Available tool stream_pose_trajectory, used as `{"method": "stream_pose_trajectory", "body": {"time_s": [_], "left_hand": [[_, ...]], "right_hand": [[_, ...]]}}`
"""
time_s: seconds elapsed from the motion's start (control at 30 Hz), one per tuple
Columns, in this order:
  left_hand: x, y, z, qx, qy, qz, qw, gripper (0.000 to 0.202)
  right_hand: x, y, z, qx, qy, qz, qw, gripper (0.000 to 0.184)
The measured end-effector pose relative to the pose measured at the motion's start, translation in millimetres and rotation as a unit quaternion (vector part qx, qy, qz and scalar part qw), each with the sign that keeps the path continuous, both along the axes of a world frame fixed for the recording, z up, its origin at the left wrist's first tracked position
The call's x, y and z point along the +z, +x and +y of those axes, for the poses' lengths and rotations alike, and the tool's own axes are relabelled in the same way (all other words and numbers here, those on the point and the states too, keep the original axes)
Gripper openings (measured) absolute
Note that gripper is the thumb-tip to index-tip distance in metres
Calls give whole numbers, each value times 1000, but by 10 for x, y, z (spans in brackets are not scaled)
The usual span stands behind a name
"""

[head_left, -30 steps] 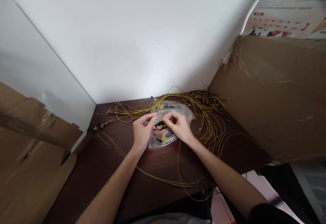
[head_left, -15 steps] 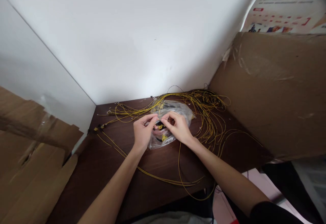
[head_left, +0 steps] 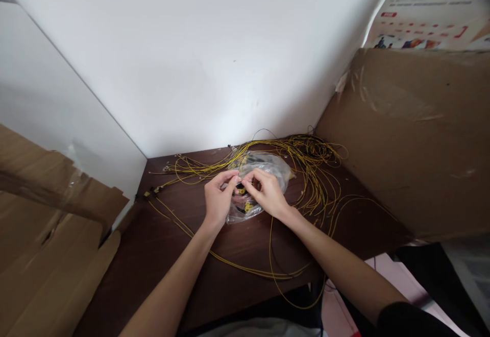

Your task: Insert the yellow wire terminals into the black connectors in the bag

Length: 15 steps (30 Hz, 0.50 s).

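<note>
My left hand and my right hand meet fingertip to fingertip over a clear plastic bag. Both are closed in a pinch. A thin yellow wire runs up from the table edge and under my right hand, which appears to grip its end. What sits between my left thumb and forefinger is too small to make out. Inside the bag, below my fingers, show small yellow and black connector pieces.
A tangle of yellow and black wires spreads along the back of the dark wooden table. Two wires end in connectors at left. Cardboard stands on the right, more cardboard on the left, a white panel behind.
My fingertips have drawn slightly closer together, the left hand shifting a little to the right. The whole view has moved slightly; the wires and bag lie as before.
</note>
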State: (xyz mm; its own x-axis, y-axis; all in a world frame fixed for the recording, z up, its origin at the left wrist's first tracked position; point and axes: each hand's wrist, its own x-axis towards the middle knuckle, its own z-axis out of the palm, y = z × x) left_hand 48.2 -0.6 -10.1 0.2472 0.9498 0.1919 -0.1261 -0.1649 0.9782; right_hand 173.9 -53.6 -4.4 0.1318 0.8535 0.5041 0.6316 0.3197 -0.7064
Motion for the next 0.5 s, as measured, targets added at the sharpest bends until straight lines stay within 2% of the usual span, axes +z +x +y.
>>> {"method": "stream_pose_trajectory", "body": {"time_s": [0.33,0.5], "left_hand": [[31,14,-10,2,-3,-28,1000,33],[20,-9,25,23,-44,-38,998,29]], "right_hand": [[25,-2,-12,-10,-11,27,1000,13],[32,4,-3,-22,-18,41,999,12]]}}
